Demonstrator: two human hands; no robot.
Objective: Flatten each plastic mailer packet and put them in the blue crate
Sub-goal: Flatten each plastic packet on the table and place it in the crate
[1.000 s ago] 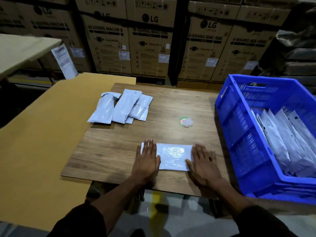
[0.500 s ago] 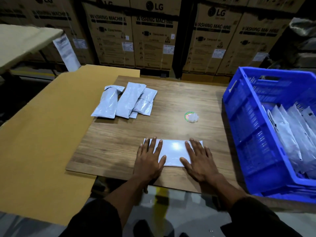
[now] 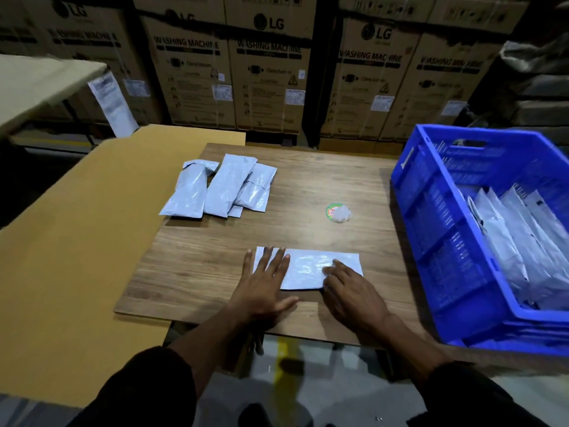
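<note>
Nearest to us, both our hands lie palm-down on a flat plastic mailer (image 3: 308, 268) at the near edge of the wooden board (image 3: 215, 266). Our left hand (image 3: 264, 288) has its fingers spread wide over the mailer's left end; our right hand (image 3: 351, 291) presses on the right end, fingers loosely together and slightly bent. Neither hand grips anything. The mailer's long axis runs left to right, parallel to the board's near edge.

Right of the mailer, the blue crate (image 3: 431, 229) touches the board's right edge and holds several flattened mailers (image 3: 517, 241) leaning on edge. Bare board lies open between the mailer and the crate.

Beyond the mailer sits a small round sticker with crumpled plastic (image 3: 337, 212). Farther left, a pile of unflattened packets (image 3: 221, 188) lies with long axes pointing away from us. Cardboard boxes (image 3: 268, 72) stand behind.
</note>
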